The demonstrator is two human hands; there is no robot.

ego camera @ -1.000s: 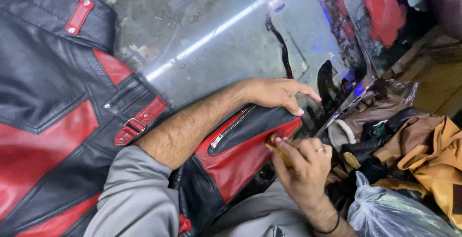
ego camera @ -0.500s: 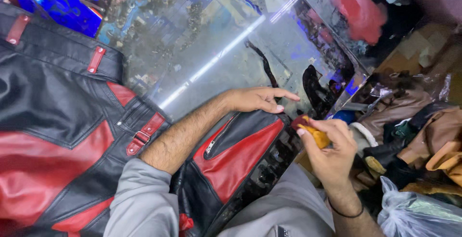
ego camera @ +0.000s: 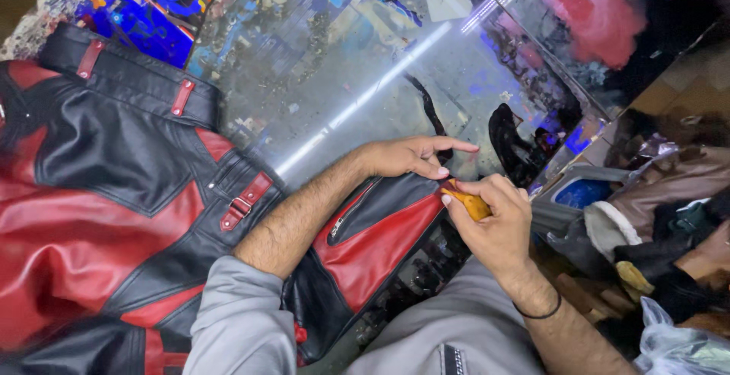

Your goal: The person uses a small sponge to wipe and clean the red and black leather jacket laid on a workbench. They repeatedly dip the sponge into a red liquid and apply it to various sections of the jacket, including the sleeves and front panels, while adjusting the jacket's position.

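A black and red leather jacket (ego camera: 114,185) lies spread over a glass-topped table (ego camera: 365,63). One sleeve with a zip (ego camera: 372,230) reaches toward the table's near edge. My left hand (ego camera: 411,156) rests flat on the end of that sleeve, fingers spread, forefinger pointing right. Close beside it, my right hand (ego camera: 494,219) is closed around a small yellow-orange tool (ego camera: 470,202), whose tip touches the sleeve's cuff edge.
A thin black strip (ego camera: 430,112) lies on the glass past my left hand. Heaps of brown and dark leather pieces (ego camera: 669,223) and a clear plastic bag (ego camera: 677,344) crowd the right side. Blue patterned pictures (ego camera: 144,10) show under the glass at the far left.
The view has shifted so the jacket sits lower and left. My right hand has risen with the yellow tool up to the cuff beside my left hand, which stayed on the sleeve.
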